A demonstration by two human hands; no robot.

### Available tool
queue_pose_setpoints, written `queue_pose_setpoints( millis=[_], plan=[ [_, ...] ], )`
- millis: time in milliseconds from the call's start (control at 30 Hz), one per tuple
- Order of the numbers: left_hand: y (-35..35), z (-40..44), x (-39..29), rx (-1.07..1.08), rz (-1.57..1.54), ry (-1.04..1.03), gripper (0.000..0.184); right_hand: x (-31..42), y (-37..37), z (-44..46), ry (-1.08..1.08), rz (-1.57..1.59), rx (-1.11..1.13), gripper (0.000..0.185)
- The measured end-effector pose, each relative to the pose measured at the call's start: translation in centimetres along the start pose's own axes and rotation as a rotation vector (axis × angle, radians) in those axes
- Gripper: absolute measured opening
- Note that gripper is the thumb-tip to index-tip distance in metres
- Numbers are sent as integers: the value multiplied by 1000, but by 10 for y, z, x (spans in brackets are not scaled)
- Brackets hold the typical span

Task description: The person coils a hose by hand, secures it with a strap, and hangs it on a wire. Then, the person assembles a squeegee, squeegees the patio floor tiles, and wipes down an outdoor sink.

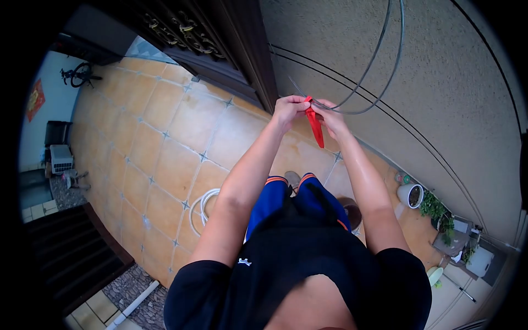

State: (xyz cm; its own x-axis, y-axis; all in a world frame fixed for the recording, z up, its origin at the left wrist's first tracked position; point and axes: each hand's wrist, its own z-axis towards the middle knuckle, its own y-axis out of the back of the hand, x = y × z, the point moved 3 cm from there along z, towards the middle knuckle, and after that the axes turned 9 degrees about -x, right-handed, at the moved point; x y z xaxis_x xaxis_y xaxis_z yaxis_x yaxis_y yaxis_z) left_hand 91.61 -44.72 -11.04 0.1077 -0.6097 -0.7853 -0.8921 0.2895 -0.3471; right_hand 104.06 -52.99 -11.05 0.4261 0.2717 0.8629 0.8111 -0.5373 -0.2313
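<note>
Both of my hands are raised close together near the wall, at the upper middle of the head view. A red strip-like object (pixel 315 127) hangs down between them, its top end pinched in the fingers of my left hand (pixel 290 110). My right hand (pixel 331 116) is closed around thin grey cables (pixel 363 111), right beside the top of the red object. The cables loop up and to the right, and a short end sticks out above my left hand. What exactly lies between the fingertips is too small to tell.
A dark ornate door (pixel 220 49) stands at the upper left. Black cables run along the rough wall (pixel 445 82). A white coiled hose (pixel 204 206) and a brown pot (pixel 352 212) are near my legs. A white planter (pixel 410 195) and plants stand at right.
</note>
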Motion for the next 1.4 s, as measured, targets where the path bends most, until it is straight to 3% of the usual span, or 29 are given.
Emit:
queue_pose_setpoints(
  millis=[100, 167, 267, 400, 467, 500, 633, 800, 833, 967, 1067, 1100, 1300, 1400],
  plan=[
    [7, -1, -7, -21, 184, -17, 7, 6, -5, -1, 37, -34, -13, 24],
    [8, -1, -8, -43, 146, 8, 7, 9, -9, -1, 101, -14, -23, 25],
    [5, -8, -12, -68, 118, 35, 8, 15, -9, 1, 145, -12, -21, 42],
    [6, -15, -24, -97, 131, 71, 7, 16, -5, 9, 160, -113, -50, 40],
    [6, -16, -26, -136, 192, 28, 7, 21, -3, 15, 226, -171, -44, 41],
    [4, -13, -28, -153, 221, 3, 7, 20, 3, 14, 125, -105, -16, 41],
    [-4, -12, -40, -283, 649, -324, 7, 14, 8, 27, 201, 13, 106, 40],
    [-9, -5, -37, -259, 421, -121, 6, -1, 23, 47, 160, 143, 247, 38],
    [-14, -10, -41, -230, 408, -115, 6, 10, 17, 33, 64, 260, 316, 32],
    [-17, -4, -41, -188, 439, -106, 5, 5, 19, 35, 7, 409, 399, 26],
    [-22, -9, -49, -192, 624, -220, 5, 5, 21, 34, -35, 424, 435, 23],
    [-22, -7, -50, -217, 776, -400, 6, 8, 22, 34, -52, 405, 448, 22],
    [-38, -22, -54, -232, 1193, -987, 6, 19, 31, 41, -176, 320, 442, 21],
    [-40, -33, -47, -243, 1202, -1261, 9, 29, 27, 34, -168, 273, 397, 24]
  ],
)
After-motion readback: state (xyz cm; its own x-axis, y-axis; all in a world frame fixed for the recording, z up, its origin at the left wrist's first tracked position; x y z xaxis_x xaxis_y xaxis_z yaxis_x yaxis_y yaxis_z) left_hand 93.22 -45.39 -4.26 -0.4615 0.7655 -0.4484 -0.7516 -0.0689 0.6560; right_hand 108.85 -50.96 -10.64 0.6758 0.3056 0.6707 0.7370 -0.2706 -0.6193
